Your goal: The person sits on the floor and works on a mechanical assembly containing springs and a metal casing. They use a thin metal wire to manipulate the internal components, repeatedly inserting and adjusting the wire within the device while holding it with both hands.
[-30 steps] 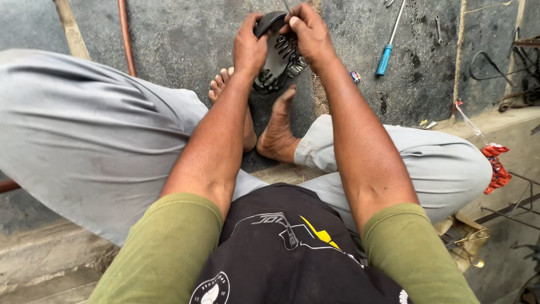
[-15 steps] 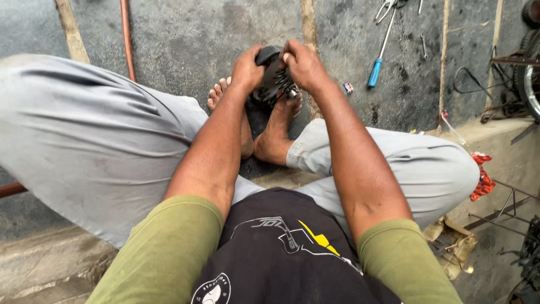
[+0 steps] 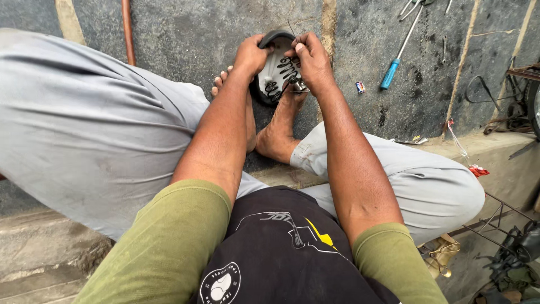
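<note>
I sit on the ground with my bare feet together. A bicycle saddle (image 3: 274,70) is turned underside up against my feet, its black rim and coiled springs showing. My left hand (image 3: 250,56) grips the saddle's left edge. My right hand (image 3: 311,61) is closed on the spring and metal clamp part on the saddle's right side, fingers pinched at its top.
A blue-handled screwdriver (image 3: 397,59) lies on the dark concrete floor to the right, with pliers (image 3: 413,7) beyond it. A rusty pipe (image 3: 128,31) runs at upper left. Metal wire parts and a rack (image 3: 506,225) sit at the right edge.
The view has shifted so the hands and saddle sit lower in the picture. The saddle has turned, now showing its pale underside and springs more fully. Both hands stay on it.
</note>
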